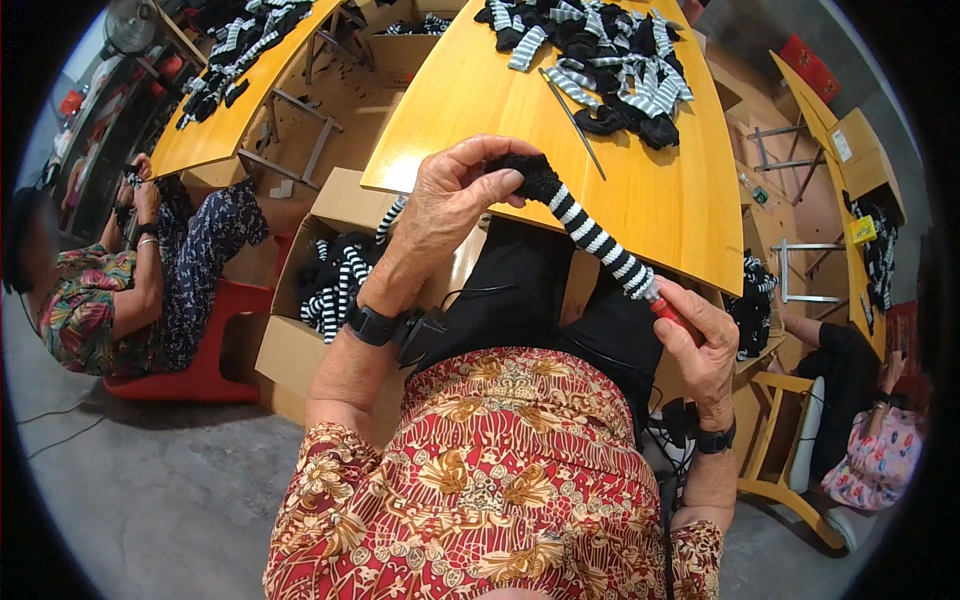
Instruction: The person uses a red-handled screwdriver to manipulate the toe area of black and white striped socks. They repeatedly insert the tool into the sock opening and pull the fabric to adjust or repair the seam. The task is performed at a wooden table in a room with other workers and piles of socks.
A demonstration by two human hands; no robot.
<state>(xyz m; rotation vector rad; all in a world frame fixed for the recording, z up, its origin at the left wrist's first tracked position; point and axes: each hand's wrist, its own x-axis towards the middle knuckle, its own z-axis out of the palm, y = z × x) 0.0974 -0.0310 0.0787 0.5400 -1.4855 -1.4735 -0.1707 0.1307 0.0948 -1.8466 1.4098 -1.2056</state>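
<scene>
Stretched between my hands is a black-and-white striped sock [597, 239] with a black fuzzy end. My left hand [455, 190] pinches that black end between thumb and fingers, near the table's front edge. My right hand [700, 340] is closed around a red handle [676, 316], right at the sock's pale cuff. Whatever the handle joins to is hidden, apparently inside the sock. A pile of striped and black socks [610, 60] lies on the yellow table [450, 110], with a thin dark rod [577, 124] near it.
An open cardboard box [290, 350] of striped socks stands at my left, and more socks [752, 300] sit at my right. One person [110, 290] sits on a red chair [200, 350] at left. Another person [870, 450] is at right. Other tables [215, 125] hold socks.
</scene>
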